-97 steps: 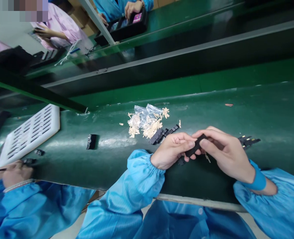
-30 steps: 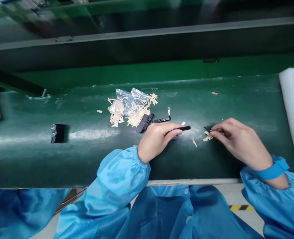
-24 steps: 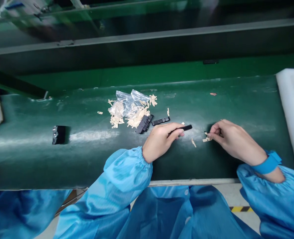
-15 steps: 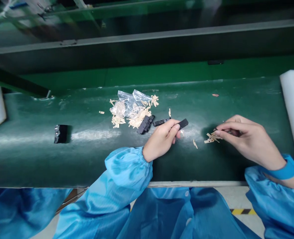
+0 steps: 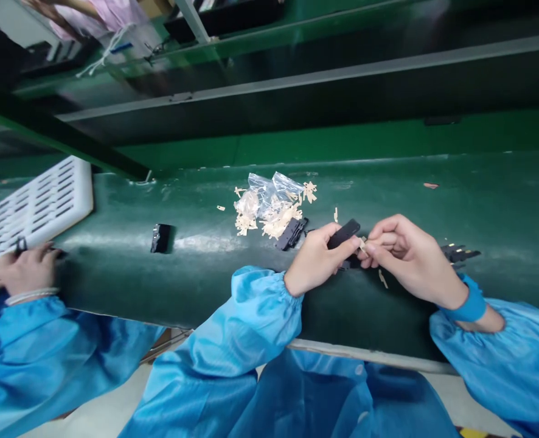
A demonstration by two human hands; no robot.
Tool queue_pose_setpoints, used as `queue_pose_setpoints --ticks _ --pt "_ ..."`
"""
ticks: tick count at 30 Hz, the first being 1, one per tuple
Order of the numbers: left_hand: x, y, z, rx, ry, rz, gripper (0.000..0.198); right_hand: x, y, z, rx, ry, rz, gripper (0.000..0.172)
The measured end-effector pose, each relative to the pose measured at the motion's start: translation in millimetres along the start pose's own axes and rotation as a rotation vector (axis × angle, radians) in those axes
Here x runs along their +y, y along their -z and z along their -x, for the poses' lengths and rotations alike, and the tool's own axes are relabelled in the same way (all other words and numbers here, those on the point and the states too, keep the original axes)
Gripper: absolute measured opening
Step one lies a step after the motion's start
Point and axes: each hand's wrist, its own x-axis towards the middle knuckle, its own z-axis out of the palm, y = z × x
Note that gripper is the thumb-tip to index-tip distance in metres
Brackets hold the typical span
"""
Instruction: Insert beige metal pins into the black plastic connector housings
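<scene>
My left hand [image 5: 314, 255] is closed around a small black rectangular part [image 5: 346, 232], its free end pointing up and to the right. Close against it, my right hand [image 5: 404, 252] pinches a small cream-coloured flat piece [image 5: 363, 244] at the part's near side. Where the fingers meet, the contact is partly hidden. To the left of my left hand lies a black ridged part [image 5: 292, 233], beside a pile of cream flat pieces [image 5: 278, 220] and clear plastic bags [image 5: 263, 191]. Behind my right wrist, dark slim pieces with pale bits [image 5: 462, 253] show in part.
A single black block [image 5: 162, 238] lies on the green bench top [image 5: 205, 280]. At the far left, a co-worker's hands [image 5: 27, 271] are beside a white slotted tray [image 5: 45, 204]. A green post [image 5: 91, 149] rises at the back left, and loose cream pieces [image 5: 383, 279] are scattered about.
My right hand has moved left from the small cream pieces to the black part in my left hand, carrying one piece. The view has swung left, bringing a co-worker's hands and the slotted tray into sight.
</scene>
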Motion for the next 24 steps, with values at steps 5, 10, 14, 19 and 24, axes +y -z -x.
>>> queue_pose_setpoints --ticks 5,10,14,19,24 --pt "-1 -0.1 -1 0.029 -0.004 0.001 0.030 2 1 3 -0.041 -0.057 0.035 0.031" --pt "-8 -2.7 -2 0.122 -0.079 -0.118 0.022 0 -1 4 -0.027 0.004 0.168 0.028" --pt "-14 -5.6 0 0.160 -0.252 -0.300 0.019 -1 -6 7 0.087 0.125 0.372 0.018" --pt "-12 -3.6 2 0.098 -0.307 -0.406 0.025 -1 -9 8 0.135 0.201 0.489 0.015" --pt "-15 -2.1 0 0.149 -0.304 -0.399 0.017 0 -8 7 0.144 0.246 0.508 0.014"
